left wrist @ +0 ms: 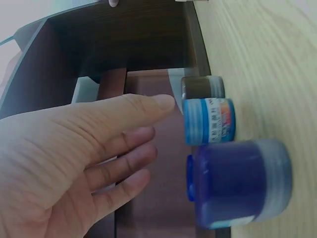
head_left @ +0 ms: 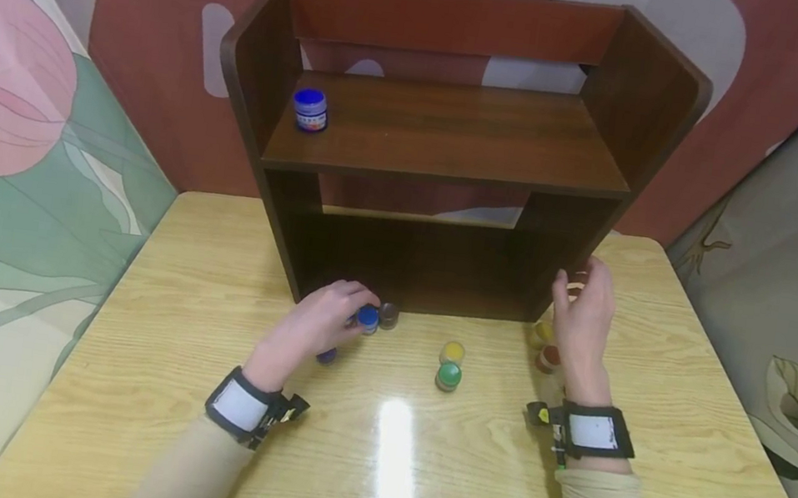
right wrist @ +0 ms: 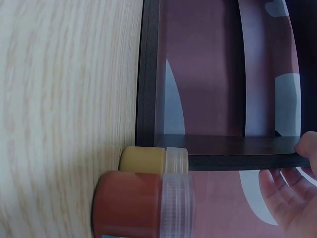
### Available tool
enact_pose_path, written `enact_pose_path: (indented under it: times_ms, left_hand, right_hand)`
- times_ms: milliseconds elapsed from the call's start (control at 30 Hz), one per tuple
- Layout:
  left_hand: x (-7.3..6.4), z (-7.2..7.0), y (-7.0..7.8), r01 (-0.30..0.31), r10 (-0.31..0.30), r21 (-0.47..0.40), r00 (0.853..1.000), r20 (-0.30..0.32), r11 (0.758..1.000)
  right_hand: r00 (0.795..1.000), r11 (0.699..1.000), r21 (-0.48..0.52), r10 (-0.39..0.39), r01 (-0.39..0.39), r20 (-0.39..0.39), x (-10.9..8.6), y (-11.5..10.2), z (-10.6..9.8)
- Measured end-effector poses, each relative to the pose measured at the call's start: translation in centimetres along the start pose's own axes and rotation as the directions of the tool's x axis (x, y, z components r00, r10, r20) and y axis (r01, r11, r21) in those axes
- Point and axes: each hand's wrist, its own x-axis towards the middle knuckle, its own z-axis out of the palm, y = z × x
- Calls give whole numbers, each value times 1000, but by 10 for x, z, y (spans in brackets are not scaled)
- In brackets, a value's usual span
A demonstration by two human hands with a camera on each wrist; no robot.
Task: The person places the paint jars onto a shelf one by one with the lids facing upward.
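fingers of the left hand [head_left: 318, 317] loosely bent, grasping nothing, thumb tip close to a blue paint jar [left wrist: 210, 121] standing on the wood-grain table [head_left: 491, 471]. past that jar from the left thumb we log a brown paint jar [head_left: 388, 316]; back toward the wrist, a purple paint jar [left wrist: 230, 183]. right hand [head_left: 584, 328]: thumb and fingers straddle the side panel [right wrist: 233, 145] of the brown shelf unit [head_left: 660, 107]; whether they grip it we cannot tell. below the right fingers we see a red-brown paint jar [right wrist: 131, 203] beside a yellow paint jar [right wrist: 146, 159]. between the hands, apart from all fingers: a green-topped jar [head_left: 449, 376] and a yellow-topped jar [head_left: 453, 352]. beyond the left fingers, on the upper board [head_left: 460, 131], a dark-blue labelled jar [head_left: 310, 111].
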Motion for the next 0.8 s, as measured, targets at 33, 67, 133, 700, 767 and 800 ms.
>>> enact_pose_path:
  times_ms: [33,67,133,700,767,800]
  left_hand:
    - [0,2,0,9,-9,-7,1000,7,1000]
    - [0,4,0,17,-16,-17,1000,13,1000]
    - [-1,9,-1,25,-24,-38,999,22,999]
    - [-3,27,2,26,-27,25,1000,1,999]
    - [-3,28,2,26,-26,25,1000,-7,999]
    - [-2,29,2,27,-27,25,1000,-7,999]
  right_hand:
    - [1000,1000,-2,1,-1,1,0,0,0]
    - [1000,1000,3,0,0,-2,0,0,0]
    - [1000,1000,6,-4,4,-6,0,0,0]
    - [1000,1000,10,-6,6,-9,1,2,1]
    - [1000,1000,19,-8,8,-9,2,2,1]
    - [1000,1000,21,-9,9,-8,2,1,1]
